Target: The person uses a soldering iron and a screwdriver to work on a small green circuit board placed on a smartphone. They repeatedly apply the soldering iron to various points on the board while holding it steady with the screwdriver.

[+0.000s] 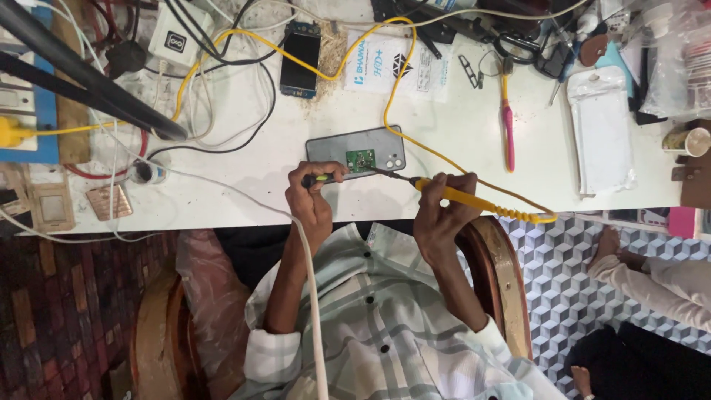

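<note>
So your right hand [444, 211] grips the yellow soldering iron [474, 201] by its ribbed handle, left hand [315, 194] pinches a small tool [320, 178], both at the tiny, light, fragile green circuit board [361, 159] on the slippery grey phone [355, 152] near the desk's [459, 133] front edge.

L hand [315, 194] fist closed, thumb on top | R hand [442, 209] fingers curled tight | both forearms bent inward, wrists close
</note>
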